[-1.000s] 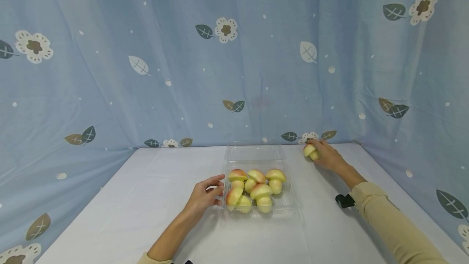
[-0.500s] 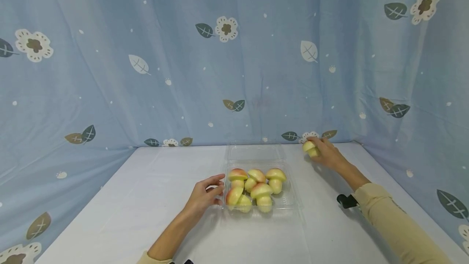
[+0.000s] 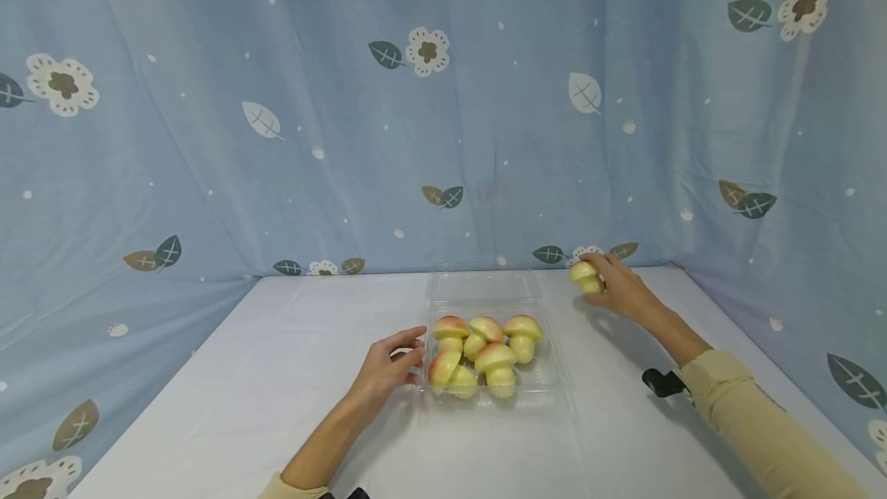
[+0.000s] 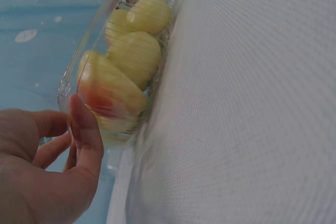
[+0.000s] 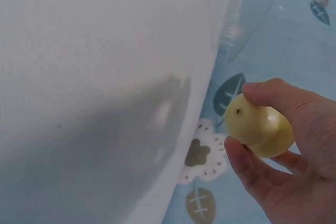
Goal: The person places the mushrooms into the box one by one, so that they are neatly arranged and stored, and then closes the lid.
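Near the back right of the table, my right hand (image 3: 620, 289) holds a yellow-green mushroom (image 3: 587, 277) between thumb and fingers. In the right wrist view the mushroom (image 5: 257, 127) shows its rounded stem end with a small dark dot. An open clear plastic box (image 3: 547, 376) lies at the middle, with several yellow mushrooms (image 3: 495, 360) blushed red inside. At its left side is my left hand (image 3: 379, 368). The left wrist view shows the left thumb and fingers (image 4: 86, 135) pinching the rim of the box (image 4: 65, 85), close to a red-blushed mushroom (image 4: 110, 90).
The raised clear lid (image 3: 485, 287) of the box leans toward the back curtain (image 3: 333, 137). White cloth covers the table (image 3: 291, 376). A black device (image 3: 661, 382) sits under the right wrist.
My right hand has raised the mushroom slightly off the table near the back, and the mushroom has tilted more upright. My left hand stays at the box.
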`<state>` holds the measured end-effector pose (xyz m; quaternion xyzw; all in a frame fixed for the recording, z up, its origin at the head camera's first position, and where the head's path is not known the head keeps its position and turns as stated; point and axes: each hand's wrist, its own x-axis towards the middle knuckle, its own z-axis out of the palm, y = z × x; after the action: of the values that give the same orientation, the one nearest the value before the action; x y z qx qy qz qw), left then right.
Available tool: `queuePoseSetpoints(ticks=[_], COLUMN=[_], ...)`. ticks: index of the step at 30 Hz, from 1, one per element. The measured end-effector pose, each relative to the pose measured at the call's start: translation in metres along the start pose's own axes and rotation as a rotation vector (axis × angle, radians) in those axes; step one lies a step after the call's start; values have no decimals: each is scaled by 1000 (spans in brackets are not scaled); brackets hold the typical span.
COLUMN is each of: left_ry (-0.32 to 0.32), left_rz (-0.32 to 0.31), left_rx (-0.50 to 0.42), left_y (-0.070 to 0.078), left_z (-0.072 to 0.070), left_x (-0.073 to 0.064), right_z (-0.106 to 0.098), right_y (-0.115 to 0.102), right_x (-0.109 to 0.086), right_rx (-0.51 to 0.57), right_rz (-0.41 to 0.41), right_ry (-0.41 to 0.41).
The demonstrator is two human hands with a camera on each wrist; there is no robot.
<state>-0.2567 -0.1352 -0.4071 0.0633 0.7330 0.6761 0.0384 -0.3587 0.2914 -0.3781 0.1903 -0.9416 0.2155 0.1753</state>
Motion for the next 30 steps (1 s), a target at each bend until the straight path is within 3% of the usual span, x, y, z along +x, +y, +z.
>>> queuePoseSetpoints(ticks=[14,30], left_ry=[-22,-13], left_rz=[5,-4], left_rx=[7,-10], left_y=[-2,-4], left_z=[-2,-2], left_x=[1,1], right_z=[-5,-5], right_y=[-25,-57], right_x=[-10,-22], right_rx=[23,46], right_rz=[-72,-137], right_ry=[55,22])
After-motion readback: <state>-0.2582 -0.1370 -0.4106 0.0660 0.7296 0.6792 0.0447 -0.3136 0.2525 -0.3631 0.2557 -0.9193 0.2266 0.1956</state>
